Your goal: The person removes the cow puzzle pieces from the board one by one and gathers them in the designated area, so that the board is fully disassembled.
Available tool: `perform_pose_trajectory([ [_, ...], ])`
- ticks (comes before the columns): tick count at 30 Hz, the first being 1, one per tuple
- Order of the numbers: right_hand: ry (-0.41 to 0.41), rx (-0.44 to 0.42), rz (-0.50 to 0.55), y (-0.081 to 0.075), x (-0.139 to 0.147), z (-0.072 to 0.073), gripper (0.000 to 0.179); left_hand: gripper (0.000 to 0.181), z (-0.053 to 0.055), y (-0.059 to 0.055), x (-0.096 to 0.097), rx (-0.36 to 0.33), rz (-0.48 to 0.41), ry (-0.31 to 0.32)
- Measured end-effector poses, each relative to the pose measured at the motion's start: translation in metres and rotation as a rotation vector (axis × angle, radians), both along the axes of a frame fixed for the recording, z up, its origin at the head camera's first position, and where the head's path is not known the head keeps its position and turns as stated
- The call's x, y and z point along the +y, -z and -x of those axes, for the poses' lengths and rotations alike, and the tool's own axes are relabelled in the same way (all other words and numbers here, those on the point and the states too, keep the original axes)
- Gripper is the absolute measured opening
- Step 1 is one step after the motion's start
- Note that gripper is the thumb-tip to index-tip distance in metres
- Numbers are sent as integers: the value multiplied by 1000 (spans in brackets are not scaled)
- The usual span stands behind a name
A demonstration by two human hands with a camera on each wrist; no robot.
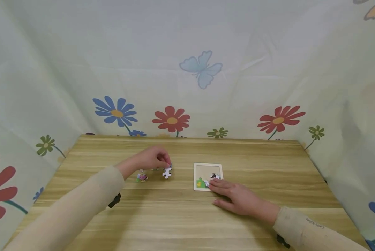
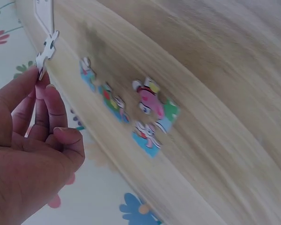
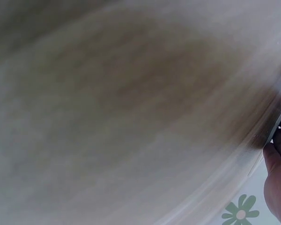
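My left hand (image 1: 154, 158) pinches a jigsaw piece (image 1: 167, 172) between thumb and fingertips, raised over the table left of the puzzle tray. In the left wrist view the same white piece (image 2: 47, 50) shows nearly edge-on. The square, white-rimmed puzzle tray (image 1: 207, 164) lies flat, with a green-and-yellow piece (image 1: 201, 183) in its lower left corner and a black-and-white piece (image 1: 215, 176) toward the right. My right hand (image 1: 234, 197) rests with extended fingers on the tray's lower right part, covering that corner. In the right wrist view, only part of this hand (image 3: 278, 173) shows.
Several loose jigsaw pieces lie on the wooden table (image 1: 162, 219) beneath and left of my left hand, among them a pink character piece (image 2: 151, 101) and a rabbit-like piece (image 2: 146, 138). A flower-printed cloth (image 1: 237, 90) stands behind and beside the table.
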State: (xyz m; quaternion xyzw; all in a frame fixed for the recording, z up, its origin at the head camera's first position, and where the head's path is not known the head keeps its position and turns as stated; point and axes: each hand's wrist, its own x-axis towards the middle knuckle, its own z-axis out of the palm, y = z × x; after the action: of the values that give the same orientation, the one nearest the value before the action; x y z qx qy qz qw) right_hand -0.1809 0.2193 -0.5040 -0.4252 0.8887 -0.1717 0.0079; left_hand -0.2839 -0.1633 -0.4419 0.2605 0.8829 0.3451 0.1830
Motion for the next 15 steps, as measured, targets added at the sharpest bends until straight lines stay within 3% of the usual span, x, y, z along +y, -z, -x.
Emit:
perform_pose_trajectory([
  [15,7,3,-4,1,1,-1,56,7,-11,10,-32,-4,86,-46],
])
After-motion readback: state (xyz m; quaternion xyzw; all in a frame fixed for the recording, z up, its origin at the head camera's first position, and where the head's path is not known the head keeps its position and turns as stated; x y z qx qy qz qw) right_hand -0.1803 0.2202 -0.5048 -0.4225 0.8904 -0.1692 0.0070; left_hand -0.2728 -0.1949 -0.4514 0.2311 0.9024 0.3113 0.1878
